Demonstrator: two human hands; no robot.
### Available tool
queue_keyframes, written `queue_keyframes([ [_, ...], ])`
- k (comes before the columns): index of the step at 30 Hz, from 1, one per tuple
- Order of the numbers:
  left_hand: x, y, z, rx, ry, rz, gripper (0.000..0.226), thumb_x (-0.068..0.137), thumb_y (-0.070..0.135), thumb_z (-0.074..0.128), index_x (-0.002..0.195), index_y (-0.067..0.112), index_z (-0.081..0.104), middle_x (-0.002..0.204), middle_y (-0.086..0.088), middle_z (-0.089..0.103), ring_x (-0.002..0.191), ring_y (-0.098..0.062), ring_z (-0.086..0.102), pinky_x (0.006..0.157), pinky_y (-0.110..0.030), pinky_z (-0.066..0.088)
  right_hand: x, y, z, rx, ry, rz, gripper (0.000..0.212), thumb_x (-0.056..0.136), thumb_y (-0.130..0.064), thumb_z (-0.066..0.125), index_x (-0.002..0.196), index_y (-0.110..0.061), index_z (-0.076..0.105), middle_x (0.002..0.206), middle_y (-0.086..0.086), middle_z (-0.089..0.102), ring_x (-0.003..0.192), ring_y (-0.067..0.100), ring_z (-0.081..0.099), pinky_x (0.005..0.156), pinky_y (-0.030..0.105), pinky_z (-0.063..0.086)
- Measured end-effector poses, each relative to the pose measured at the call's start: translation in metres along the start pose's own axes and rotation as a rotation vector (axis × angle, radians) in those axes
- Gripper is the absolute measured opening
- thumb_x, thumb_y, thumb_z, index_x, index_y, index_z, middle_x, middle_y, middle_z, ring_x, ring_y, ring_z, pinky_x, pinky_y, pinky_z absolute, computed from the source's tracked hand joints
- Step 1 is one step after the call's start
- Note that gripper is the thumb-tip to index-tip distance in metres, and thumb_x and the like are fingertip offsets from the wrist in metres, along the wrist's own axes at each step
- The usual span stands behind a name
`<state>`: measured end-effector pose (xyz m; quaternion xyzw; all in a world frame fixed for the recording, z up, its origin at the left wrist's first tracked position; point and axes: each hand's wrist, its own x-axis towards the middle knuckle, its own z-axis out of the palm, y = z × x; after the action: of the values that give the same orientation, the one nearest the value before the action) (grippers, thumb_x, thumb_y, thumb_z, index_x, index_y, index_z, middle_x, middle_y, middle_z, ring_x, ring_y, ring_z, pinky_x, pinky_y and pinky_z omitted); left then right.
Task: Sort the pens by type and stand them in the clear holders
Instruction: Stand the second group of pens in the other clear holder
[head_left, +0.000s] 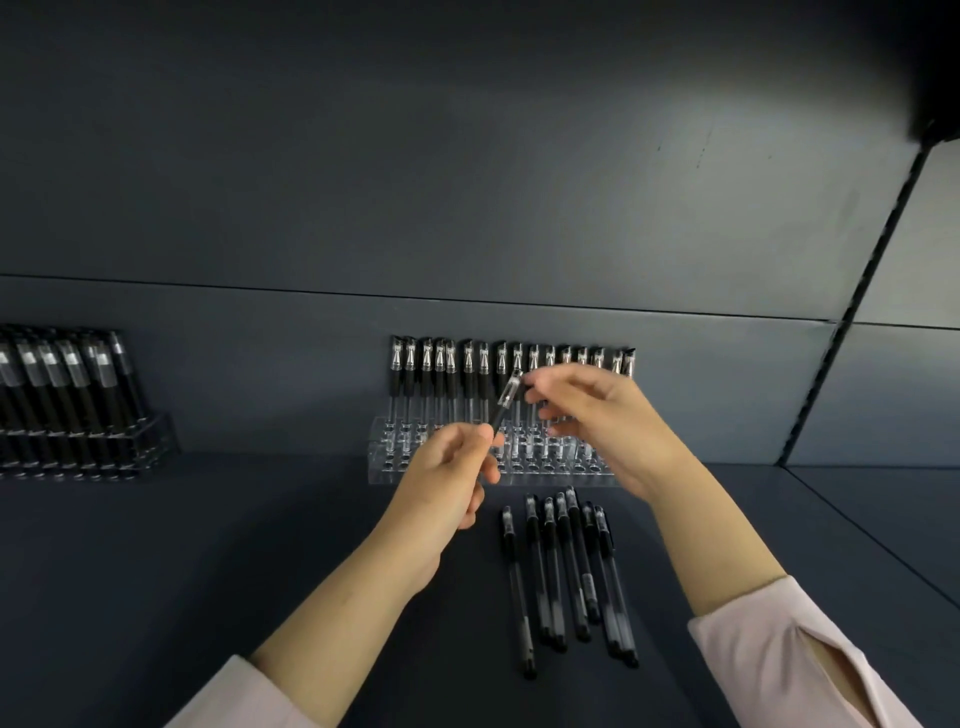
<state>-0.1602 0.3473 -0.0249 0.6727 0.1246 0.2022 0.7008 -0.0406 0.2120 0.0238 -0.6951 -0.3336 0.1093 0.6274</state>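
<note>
Pale pink sleeves (779, 649) frame the near edge of the dark blue-grey shelf (208, 545), with bare forearms reaching from them toward the back. Between the forearms, several loose black gel pens with clear caps (566, 566) lie side by side, caps pointing to the back edge. Beyond them the left hand (447, 478) pinches the lower end of one black, clear-capped pen (505, 402), held tilted above the shelf. The right hand (597, 410) is at the pen's cap with its fingers loosely bent. Blur hides whether they grip it. Behind the hands stands a clear acrylic holder drilled with holes (545, 470), its rear row filled with upright matching pens (467, 374). Toward the back left corner, a second clear holder (150, 441) carries darker, thicker pens (62, 379).
</note>
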Motion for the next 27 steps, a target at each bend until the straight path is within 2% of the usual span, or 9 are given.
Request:
queue_keyframes([
  [6, -0.004, 0.003, 0.0, -0.012, -0.026, 0.021, 0.021, 0.099, 0.037, 0.053, 0.097, 0.021, 0.066, 0.059, 0.015, 0.059, 0.045, -0.003, 0.042, 0.041, -0.016, 0.033, -0.002, -0.002, 0.016, 0.329, -0.073, 0.055, 0.033, 0.072, -0.015, 0.075, 0.101, -0.009, 0.061, 0.089, 0.007, 0.071, 0.076, 0.013, 0.065, 0.069, 0.023, 0.054],
  [10, -0.007, 0.006, -0.003, 0.031, -0.054, 0.06, 0.018, 0.099, 0.035, 0.053, 0.101, 0.023, 0.065, 0.07, 0.013, 0.07, 0.056, -0.003, 0.059, 0.048, -0.017, 0.046, -0.003, -0.002, 0.029, 0.446, -0.001, 0.059, 0.038, 0.069, -0.01, 0.075, 0.103, -0.009, 0.056, 0.096, 0.017, 0.072, 0.073, 0.016, 0.067, 0.069, 0.023, 0.056],
  [12, -0.003, 0.005, -0.016, 0.178, 0.046, 0.18, 0.014, 0.097, 0.036, 0.053, 0.102, 0.029, 0.064, 0.083, 0.014, 0.072, 0.071, 0.004, 0.064, 0.06, -0.011, 0.049, -0.002, -0.004, 0.033, 0.456, 0.119, 0.0, 0.036, 0.074, -0.006, 0.072, 0.106, -0.01, 0.056, 0.093, 0.016, 0.072, 0.076, 0.018, 0.068, 0.071, 0.025, 0.056],
  [15, 0.011, 0.001, -0.052, 0.353, 0.395, 0.369, 0.009, 0.096, 0.028, 0.057, 0.103, 0.026, 0.063, 0.094, 0.013, 0.066, 0.084, 0.01, 0.058, 0.069, -0.001, 0.041, 0.002, -0.009, 0.039, 0.442, 0.335, -0.166, 0.024, 0.086, 0.002, 0.064, 0.104, -0.011, 0.055, 0.086, 0.013, 0.07, 0.085, 0.019, 0.069, 0.075, 0.027, 0.057],
  [17, 0.023, -0.004, -0.079, 0.321, 0.525, 0.341, 0.012, 0.096, 0.024, 0.058, 0.107, 0.021, 0.061, 0.1, 0.011, 0.063, 0.084, 0.009, 0.057, 0.068, -0.003, 0.04, 0.005, -0.013, 0.048, 0.425, 0.409, -0.265, 0.022, 0.09, 0.002, 0.061, 0.102, -0.014, 0.054, 0.085, 0.01, 0.069, 0.091, 0.017, 0.069, 0.076, 0.026, 0.055],
  [20, 0.037, -0.018, -0.101, 0.344, 0.418, 0.176, 0.025, 0.096, 0.034, 0.059, 0.118, 0.022, 0.058, 0.11, 0.009, 0.059, 0.091, 0.003, 0.055, 0.073, -0.012, 0.041, 0.011, -0.02, 0.07, 0.339, 0.432, -0.339, 0.021, 0.091, -0.003, 0.063, 0.102, -0.018, 0.054, 0.09, 0.01, 0.069, 0.088, 0.013, 0.069, 0.078, 0.027, 0.054],
  [22, 0.043, -0.027, -0.102, 0.353, 0.328, 0.098, 0.029, 0.096, 0.036, 0.058, 0.122, 0.021, 0.058, 0.109, 0.01, 0.058, 0.098, -0.006, 0.058, 0.085, -0.027, 0.051, 0.017, -0.022, 0.086, 0.224, 0.425, -0.364, 0.023, 0.091, -0.005, 0.062, 0.103, -0.023, 0.054, 0.09, 0.005, 0.071, 0.086, 0.014, 0.069, 0.083, 0.034, 0.056],
  [24, 0.045, -0.031, -0.1, 0.313, 0.283, 0.052, 0.023, 0.097, 0.032, 0.058, 0.119, 0.023, 0.059, 0.108, 0.01, 0.058, 0.105, -0.012, 0.06, 0.095, -0.041, 0.052, 0.024, -0.023, 0.1, 0.118, 0.42, -0.396, 0.025, 0.092, -0.005, 0.061, 0.103, -0.027, 0.053, 0.091, 0.001, 0.072, 0.086, 0.015, 0.068, 0.087, 0.039, 0.055],
  [27, 0.048, -0.029, -0.103, 0.222, 0.253, -0.001, 0.018, 0.097, 0.03, 0.057, 0.115, 0.026, 0.059, 0.111, 0.009, 0.06, 0.101, -0.009, 0.06, 0.089, -0.035, 0.054, 0.03, -0.019, 0.114, -0.014, 0.408, -0.428, 0.025, 0.092, -0.008, 0.06, 0.105, -0.028, 0.053, 0.091, -0.003, 0.072, 0.084, 0.013, 0.067, 0.079, 0.025, 0.054],
])
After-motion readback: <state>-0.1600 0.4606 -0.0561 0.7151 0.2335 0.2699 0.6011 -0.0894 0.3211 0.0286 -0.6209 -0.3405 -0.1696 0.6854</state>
